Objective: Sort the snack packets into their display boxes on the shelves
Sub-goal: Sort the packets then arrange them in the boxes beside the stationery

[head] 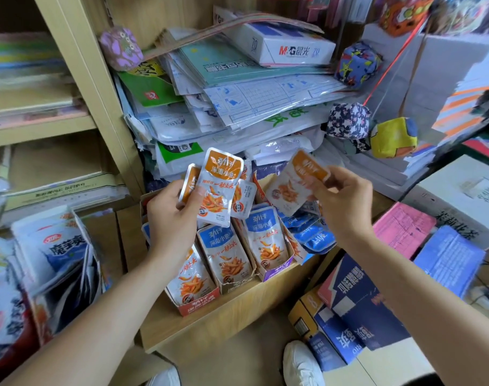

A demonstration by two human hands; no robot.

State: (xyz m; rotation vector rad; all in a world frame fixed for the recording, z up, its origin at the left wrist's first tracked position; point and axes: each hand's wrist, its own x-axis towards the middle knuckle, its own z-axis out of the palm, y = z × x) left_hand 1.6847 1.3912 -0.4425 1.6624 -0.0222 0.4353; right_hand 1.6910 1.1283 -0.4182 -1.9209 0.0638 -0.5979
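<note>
As the person stood over the low wooden shelf (209,327), the left hand (172,218) gripped a small fan of orange-topped packets (219,188), with the thumb pressed across the front one and the fingers curled behind. The right hand (346,201) pinched a single orange-topped packet (296,185) by its orange end, between thumb and curled fingers, near the fan but apart from it. Both lots were held in the air above three display boxes on the shelf: a red box (198,303) at the left, a tan box (237,284) in the middle and a purple box (276,271) at the right. Packets stood upright in each, and blue-topped packets (261,235) showed in the middle and right ones. Loose blue packets (315,235) lay heaped just right of the purple box. Behind rose a stack of plastic-wrapped stationery (237,93).
</note>
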